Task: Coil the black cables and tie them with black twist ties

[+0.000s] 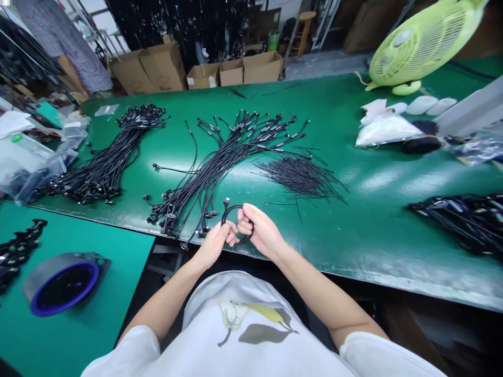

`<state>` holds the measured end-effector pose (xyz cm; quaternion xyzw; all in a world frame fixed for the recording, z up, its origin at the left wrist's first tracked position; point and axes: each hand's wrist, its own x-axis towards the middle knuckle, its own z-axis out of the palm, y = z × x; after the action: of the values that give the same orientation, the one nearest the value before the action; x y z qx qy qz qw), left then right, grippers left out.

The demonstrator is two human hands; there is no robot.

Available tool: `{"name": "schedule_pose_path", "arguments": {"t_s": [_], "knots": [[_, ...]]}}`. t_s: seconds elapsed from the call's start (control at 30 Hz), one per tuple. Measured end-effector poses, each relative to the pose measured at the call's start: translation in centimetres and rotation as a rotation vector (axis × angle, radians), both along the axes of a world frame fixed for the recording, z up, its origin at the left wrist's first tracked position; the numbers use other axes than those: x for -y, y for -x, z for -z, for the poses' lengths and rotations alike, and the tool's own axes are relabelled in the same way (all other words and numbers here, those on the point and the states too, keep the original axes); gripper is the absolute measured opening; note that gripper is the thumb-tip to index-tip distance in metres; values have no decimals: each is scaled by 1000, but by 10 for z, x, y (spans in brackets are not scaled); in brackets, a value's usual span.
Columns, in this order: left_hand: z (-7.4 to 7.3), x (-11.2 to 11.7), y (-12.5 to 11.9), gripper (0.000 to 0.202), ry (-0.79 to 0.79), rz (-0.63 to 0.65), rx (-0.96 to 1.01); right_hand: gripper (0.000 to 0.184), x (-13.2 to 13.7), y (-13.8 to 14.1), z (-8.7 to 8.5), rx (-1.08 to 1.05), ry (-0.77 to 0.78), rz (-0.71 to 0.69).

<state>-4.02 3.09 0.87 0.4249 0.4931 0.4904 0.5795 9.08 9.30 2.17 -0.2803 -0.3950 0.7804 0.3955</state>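
Both of my hands hold one short black cable (pixel 230 209) bent into a small loop at the near edge of the green table (pixel 365 225). My left hand (pixel 214 243) pinches the loop's lower left side. My right hand (pixel 261 230) is closed round its right side. A plug end sticks up at the top of the loop. Just beyond my hands lies a fanned bundle of black cables (pixel 220 162), and to its right a pile of thin black ties (pixel 301 178).
A second cable bundle (pixel 106 157) lies at the left. A green fan (pixel 422 44) and white bags (pixel 387 128) stand far right, bagged black cables (pixel 463 220) near right. A round blue-rimmed part (pixel 65 283) sits on the lower table. Cardboard boxes (pixel 204 73) and a person (pixel 66 47) are behind.
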Motion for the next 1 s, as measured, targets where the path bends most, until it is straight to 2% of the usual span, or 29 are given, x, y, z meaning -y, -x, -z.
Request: {"name": "schedule_pose_path", "arguments": {"t_s": [0.1, 0.17, 0.27, 0.33, 0.4, 0.47, 0.53, 0.6, 0.63, 0.7, 0.73, 0.87, 1.0], "knots": [[-5, 3, 11, 44, -31, 174, -373, 40, 11, 1, -2, 82, -231, 83], [-6, 4, 14, 52, -30, 341, -431, 37, 17, 1, -3, 195, -434, 93], [-5, 10, 12, 60, -45, 540, -213, 30, 20, -8, -9, 363, -664, -48], [-4, 17, 7, 62, -42, 578, -66, 28, 18, -20, -14, 428, -791, -169], [-1, 22, 1, 61, 29, 612, 80, 26, 12, -32, -19, 479, -927, -220], [1, 24, -5, 59, 147, 608, 239, 25, 6, -44, -23, 547, -1094, -165], [4, 22, -7, 57, 240, 512, 302, 25, 2, -52, -27, 654, -1316, 3], [3, 16, -5, 53, 235, 426, 180, 31, 2, -56, -30, 778, -1606, 116], [1, 14, -3, 52, 211, 437, 66, 34, 2, -56, -29, 835, -1750, 114], [-5, 10, 4, 48, 173, 514, -173, 34, 4, -55, -24, 938, -1982, 3], [-8, 9, 8, 44, 172, 546, -273, 32, 5, -54, -20, 993, -2046, -43], [-14, 10, 16, 26, 219, 597, -452, 26, 7, -51, 4, 1141, -2140, -132], [-5, 12, 14, 19, 65, 608, -696, 20, 15, -47, 20, 1094, -2202, -110]]}}
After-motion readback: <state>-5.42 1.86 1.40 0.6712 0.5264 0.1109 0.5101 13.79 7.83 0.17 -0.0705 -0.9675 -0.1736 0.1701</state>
